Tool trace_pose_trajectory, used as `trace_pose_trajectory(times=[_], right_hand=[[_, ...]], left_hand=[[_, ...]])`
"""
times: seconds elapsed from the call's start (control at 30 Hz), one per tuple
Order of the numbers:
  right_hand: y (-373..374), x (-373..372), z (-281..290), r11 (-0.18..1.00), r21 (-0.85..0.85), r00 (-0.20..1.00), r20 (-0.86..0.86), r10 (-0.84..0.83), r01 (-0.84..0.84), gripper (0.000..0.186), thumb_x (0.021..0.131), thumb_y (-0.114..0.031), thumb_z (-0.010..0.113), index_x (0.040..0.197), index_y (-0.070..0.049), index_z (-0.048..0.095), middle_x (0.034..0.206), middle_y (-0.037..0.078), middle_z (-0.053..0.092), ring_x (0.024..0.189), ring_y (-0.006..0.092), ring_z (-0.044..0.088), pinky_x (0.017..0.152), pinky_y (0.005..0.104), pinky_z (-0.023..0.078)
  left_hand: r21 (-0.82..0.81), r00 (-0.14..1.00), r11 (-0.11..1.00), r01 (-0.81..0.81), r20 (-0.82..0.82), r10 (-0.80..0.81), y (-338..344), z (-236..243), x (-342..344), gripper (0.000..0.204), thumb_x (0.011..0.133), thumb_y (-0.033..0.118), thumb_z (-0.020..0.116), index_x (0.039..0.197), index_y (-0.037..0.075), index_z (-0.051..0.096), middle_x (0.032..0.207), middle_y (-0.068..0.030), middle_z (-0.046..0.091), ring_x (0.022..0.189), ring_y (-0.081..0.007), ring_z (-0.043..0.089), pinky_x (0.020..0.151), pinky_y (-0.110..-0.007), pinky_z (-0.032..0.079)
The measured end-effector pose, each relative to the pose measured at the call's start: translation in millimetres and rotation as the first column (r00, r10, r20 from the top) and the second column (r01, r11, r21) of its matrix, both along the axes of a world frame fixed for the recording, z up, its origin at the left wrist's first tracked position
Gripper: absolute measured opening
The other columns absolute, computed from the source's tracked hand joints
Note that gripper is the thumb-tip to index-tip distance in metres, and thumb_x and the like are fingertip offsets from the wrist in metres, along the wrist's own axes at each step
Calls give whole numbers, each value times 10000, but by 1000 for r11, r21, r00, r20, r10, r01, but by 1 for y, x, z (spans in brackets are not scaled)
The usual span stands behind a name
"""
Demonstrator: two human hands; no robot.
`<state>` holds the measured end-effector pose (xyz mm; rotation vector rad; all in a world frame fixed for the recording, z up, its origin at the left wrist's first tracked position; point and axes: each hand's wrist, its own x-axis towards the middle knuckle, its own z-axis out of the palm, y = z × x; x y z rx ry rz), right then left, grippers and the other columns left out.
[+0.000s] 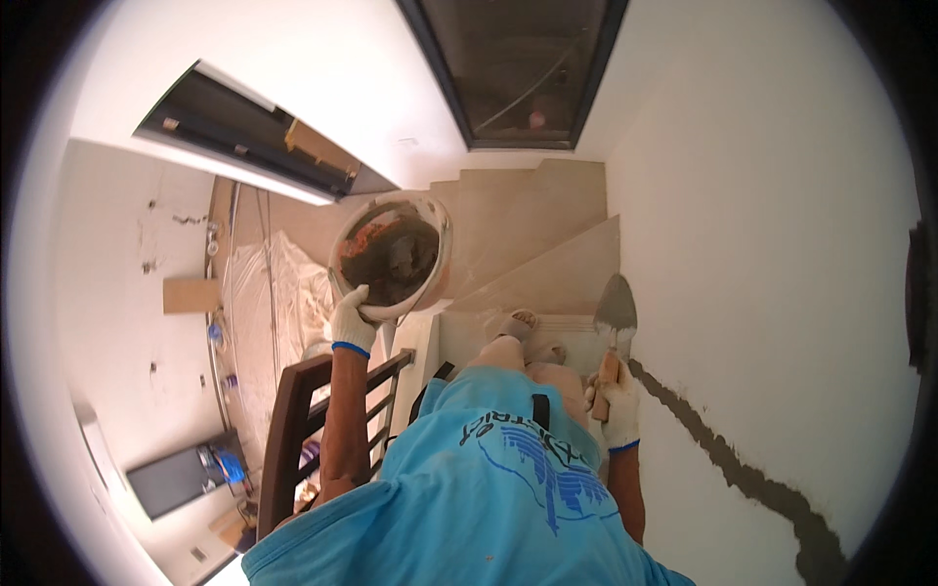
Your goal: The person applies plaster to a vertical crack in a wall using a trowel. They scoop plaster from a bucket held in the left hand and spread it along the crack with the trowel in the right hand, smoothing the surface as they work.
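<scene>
My left hand (354,323), in a white glove with a blue cuff, grips the near rim of a pale bucket (438,221) holding dark grey mortar (396,264). My right hand (613,405), gloved alike, holds the wooden handle of a trowel (614,301), whose pointed blade carries some grey material. Beside it on the white wall (743,244) runs a jagged strip of grey mortar (718,449), from near the trowel down to the lower right.
Winder steps (523,215) lie around my sandalled feet. A dark railing (303,391) is at my left; beyond it, lower down, are plastic sheeting (274,283), cardboard (191,293) and a dark screen (171,479). A dark-framed window (513,73) is ahead.
</scene>
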<state>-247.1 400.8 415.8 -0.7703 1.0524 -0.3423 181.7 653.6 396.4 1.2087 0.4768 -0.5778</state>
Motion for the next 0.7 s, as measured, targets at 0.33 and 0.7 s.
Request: trace_pose_trajectory(times=[0.33,0.7], right_hand=[[-78,64,-17,954,50,954,48,295,-297,507,943,-18,640,1429,-2,495,918,76,622,674,178,644,552,327,554],[-70,126,-33,818,-14,817,46,575,-575,460,925,-29,600,1369,40,501,889,67,616,604,169,616,522,318,529]], left_hand=[[-67,952,967,-244,173,252,108,87,-7,298,1061,118,593,1282,-78,628,1248,-173,713,1120,-296,719,942,-371,634],[-38,707,795,-606,433,559,262,137,-48,248,1010,101,710,1235,2,682,1157,-112,731,1026,-230,719,854,-341,604]])
